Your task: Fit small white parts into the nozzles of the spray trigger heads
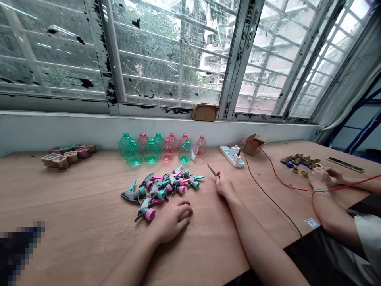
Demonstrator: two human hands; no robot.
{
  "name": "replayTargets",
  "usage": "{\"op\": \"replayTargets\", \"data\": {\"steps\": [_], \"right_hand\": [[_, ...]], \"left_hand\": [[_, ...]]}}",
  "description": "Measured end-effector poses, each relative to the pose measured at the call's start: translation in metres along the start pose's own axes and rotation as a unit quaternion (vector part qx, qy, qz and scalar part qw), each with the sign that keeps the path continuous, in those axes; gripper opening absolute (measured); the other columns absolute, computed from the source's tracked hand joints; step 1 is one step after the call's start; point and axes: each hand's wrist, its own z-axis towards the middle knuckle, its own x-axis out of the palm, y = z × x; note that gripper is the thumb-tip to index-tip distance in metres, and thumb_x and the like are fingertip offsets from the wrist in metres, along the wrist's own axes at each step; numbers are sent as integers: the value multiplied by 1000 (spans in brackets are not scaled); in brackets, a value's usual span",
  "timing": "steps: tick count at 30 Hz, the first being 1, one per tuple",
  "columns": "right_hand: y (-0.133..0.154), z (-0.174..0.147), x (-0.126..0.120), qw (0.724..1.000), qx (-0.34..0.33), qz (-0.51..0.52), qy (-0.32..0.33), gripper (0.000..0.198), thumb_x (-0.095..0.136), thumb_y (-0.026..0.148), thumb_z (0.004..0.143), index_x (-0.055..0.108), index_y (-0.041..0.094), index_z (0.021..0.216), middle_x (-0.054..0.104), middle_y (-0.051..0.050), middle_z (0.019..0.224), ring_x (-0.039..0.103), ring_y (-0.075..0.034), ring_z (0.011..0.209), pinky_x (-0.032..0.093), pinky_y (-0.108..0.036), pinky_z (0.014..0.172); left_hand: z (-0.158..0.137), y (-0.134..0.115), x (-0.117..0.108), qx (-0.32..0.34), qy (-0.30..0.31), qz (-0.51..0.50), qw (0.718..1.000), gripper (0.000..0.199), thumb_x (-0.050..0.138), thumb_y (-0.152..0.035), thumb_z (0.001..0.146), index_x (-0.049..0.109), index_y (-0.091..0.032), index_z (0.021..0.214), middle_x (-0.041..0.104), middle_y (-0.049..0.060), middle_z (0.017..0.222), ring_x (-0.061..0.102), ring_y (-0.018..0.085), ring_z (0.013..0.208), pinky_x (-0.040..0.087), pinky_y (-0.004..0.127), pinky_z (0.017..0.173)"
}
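Note:
My left hand (172, 218) rests on the table with its fingers loosely curled in and nothing visible in them. Just beyond it lies a heap of trigger spray heads (160, 194), grey with pink or teal collars and levers. One pink-collared spray head (145, 210) is nearest to that hand. In my right hand (224, 184) is a pair of dark, pointed tweezers (211, 169), tips angled up and to the left. Behind the heap stand several clear bottles without tops, some green (151, 153) and some red (167, 151).
A power strip (232, 156) with plugs and a red cable (272, 169) lies right of the bottles, beside an open cardboard box (255, 144). Small trays (71, 155) sit at far left. At right, another person's hands (323, 176) handle brass-coloured parts (302, 161) near a phone (345, 164).

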Motion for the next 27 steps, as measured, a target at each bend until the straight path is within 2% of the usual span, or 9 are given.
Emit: {"op": "replayTargets", "data": {"steps": [4,6,9,13,16,19,23,25,27], "right_hand": [[9,-3,1,999,-12,46,-5,27,32,25,90,48,17,110,65,-6,90,61,-19,79,40,-25,64],[17,-8,0,997,-31,73,4,31,36,35,90,48,17,112,64,-2,77,60,-18,67,39,-25,57],[32,-21,-3,989,-96,104,47,41,46,50,85,54,19,111,59,2,61,56,-17,56,34,-24,51],[51,-35,-4,984,-148,52,83,46,58,58,74,62,25,107,66,-1,70,60,-18,65,33,-24,55],[58,-38,-2,987,-138,5,79,38,61,53,74,67,25,100,69,-3,77,61,-19,72,33,-24,57],[56,-34,-3,992,-101,9,73,31,58,47,77,68,23,92,67,-3,70,59,-17,63,31,-24,53],[42,-27,-9,993,-69,95,19,36,56,51,77,67,19,90,58,1,55,52,-15,50,31,-23,47],[38,-27,-11,984,-82,159,-4,39,56,52,77,66,17,92,55,2,55,50,-14,49,33,-22,47],[37,-30,-11,971,-108,215,0,38,56,51,77,65,16,92,56,1,58,50,-13,50,36,-21,48]], "left_hand": [[-1,0,0,3,-1,1,1000,19,53,-22,82,64,-26,97,58,2,118,53,21,109,42,32,95],[-1,1,1,6,-4,2,1000,19,53,-22,82,64,-26,97,58,2,118,52,21,109,42,33,95],[-2,1,2,9,-9,3,1000,19,53,-23,82,65,-25,97,58,3,119,52,22,108,43,33,94],[-2,1,2,6,-9,4,1000,19,53,-24,83,64,-25,98,57,3,119,53,21,108,43,33,95],[-2,1,2,5,-5,3,1000,19,53,-24,83,64,-26,98,57,2,119,53,21,108,43,33,94],[-2,1,1,7,-6,-1,1000,18,52,-24,83,64,-25,97,58,3,119,54,21,107,43,32,93],[-2,2,2,8,-5,-1,1000,18,52,-24,83,64,-24,97,57,4,119,54,22,108,44,32,93],[-2,3,3,8,-7,-4,1000,18,53,-23,82,64,-25,97,58,3,118,54,21,107,43,32,93],[-2,3,5,2,-19,-9,1000,21,54,-22,81,62,-25,100,58,3,117,54,21,107,43,31,93]]}}
